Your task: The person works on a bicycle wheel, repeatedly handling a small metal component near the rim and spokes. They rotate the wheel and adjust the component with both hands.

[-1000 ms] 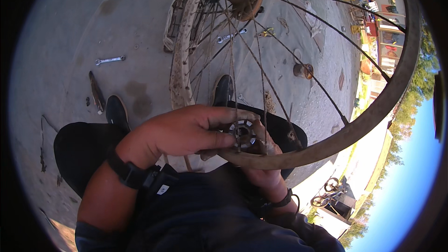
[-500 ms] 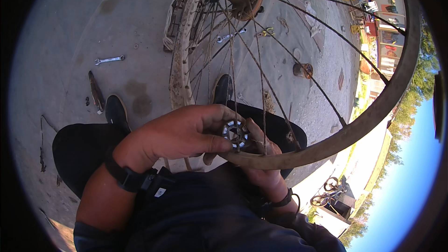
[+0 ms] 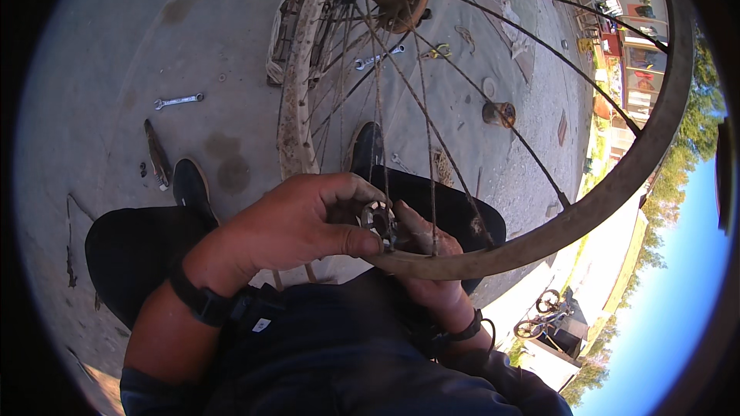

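Note:
A bicycle wheel stands in front of me, its worn rim (image 3: 593, 212) curving down to my lap. On a spoke just above the rim sits a round metal spoke wrench (image 3: 377, 218) with notches around its edge. My left hand (image 3: 304, 216) grips it from the left, thumb below and fingers above. Behind the rim and spokes, my right hand (image 3: 420, 235) reaches up with bent fingers against the wrench's right side; the rim hides part of it. Rusty spokes (image 3: 451, 158) run from the hub (image 3: 397, 4) to the rim.
On the concrete floor lie a combination wrench (image 3: 179, 101), another wrench (image 3: 379, 58), yellow-handled pliers (image 3: 437, 52) and a dark pointed piece (image 3: 157, 154). A rusty can (image 3: 499, 114) stands at right. A whitish, dirty tyre (image 3: 294, 112) is beyond my hands. A bicycle (image 3: 543, 316) stands far right.
The spoke wrench has turned and tilted in my fingers, its face now angled and darker. Both hands and the wheel have shifted only slightly.

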`<state>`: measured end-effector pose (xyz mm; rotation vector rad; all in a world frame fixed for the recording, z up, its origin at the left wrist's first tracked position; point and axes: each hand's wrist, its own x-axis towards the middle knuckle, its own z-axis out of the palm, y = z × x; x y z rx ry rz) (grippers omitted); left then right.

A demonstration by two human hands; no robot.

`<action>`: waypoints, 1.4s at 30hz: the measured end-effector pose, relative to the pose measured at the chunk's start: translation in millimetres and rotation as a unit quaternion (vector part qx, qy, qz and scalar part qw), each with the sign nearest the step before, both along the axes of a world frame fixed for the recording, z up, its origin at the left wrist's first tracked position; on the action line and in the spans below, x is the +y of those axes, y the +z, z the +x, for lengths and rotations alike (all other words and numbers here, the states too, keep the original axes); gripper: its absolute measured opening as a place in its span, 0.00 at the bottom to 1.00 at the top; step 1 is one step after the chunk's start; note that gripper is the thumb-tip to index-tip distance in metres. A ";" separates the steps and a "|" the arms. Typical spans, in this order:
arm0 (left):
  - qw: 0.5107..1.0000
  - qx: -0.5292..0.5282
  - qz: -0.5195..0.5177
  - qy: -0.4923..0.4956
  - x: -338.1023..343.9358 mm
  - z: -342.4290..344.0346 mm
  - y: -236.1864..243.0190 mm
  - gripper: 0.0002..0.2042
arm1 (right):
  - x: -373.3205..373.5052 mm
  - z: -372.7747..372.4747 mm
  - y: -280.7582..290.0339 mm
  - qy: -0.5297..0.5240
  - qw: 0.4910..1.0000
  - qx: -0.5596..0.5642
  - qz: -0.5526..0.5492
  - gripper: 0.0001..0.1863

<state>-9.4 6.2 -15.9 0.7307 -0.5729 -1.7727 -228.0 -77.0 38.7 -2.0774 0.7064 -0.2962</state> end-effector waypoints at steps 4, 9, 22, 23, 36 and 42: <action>1.000 0.002 0.009 0.020 0.9 -1.3 4.9 0.22 | 1.4 -0.3 -1.1 0.000 1.000 -0.008 -0.009 0.37; 0.999 0.027 0.023 0.019 -0.4 -2.3 7.9 0.22 | 2.9 -5.3 -2.2 -0.014 0.997 -0.010 0.070 0.36; 1.000 -0.011 0.023 0.014 0.9 -2.7 7.0 0.26 | 3.4 -16.3 -7.2 0.006 1.000 0.029 0.001 0.41; 0.999 -0.031 0.029 0.010 1.7 -2.2 8.0 0.27 | 2.8 -14.5 -6.2 0.010 1.000 0.028 0.000 0.41; 0.997 -0.049 0.026 0.046 1.0 -5.5 13.8 0.25 | 0.2 -6.0 3.7 0.010 1.000 0.019 0.019 0.40; 0.998 -0.061 0.032 0.012 2.0 -2.0 16.3 0.24 | 4.5 -9.0 -0.5 -0.003 1.000 0.001 0.029 0.39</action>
